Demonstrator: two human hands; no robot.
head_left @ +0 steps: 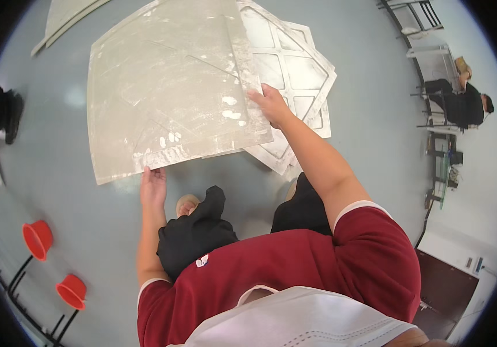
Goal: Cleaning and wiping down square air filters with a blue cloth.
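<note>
A large greyish-beige square panel (pixel 162 87), scuffed and marked with white smears, is held in front of me. My left hand (pixel 153 184) grips its near edge from below, with the fingers tucked underneath. At the right edge, my right hand (pixel 271 105) has its thumb on top and the other fingers partly hidden under the panel. Beyond and below it, to the right, lie several white panels with raised ribs (pixel 289 69), stacked at different angles. The held panel covers part of that stack.
More flat panels (pixel 66 20) lie at the far left. Two red basins (pixel 38 240) stand on the left side near dark metal legs. On the right, a person in dark clothes (pixel 462 104) sits by a bench along the wall. A brown cabinet (pixel 442 289) is at the lower right.
</note>
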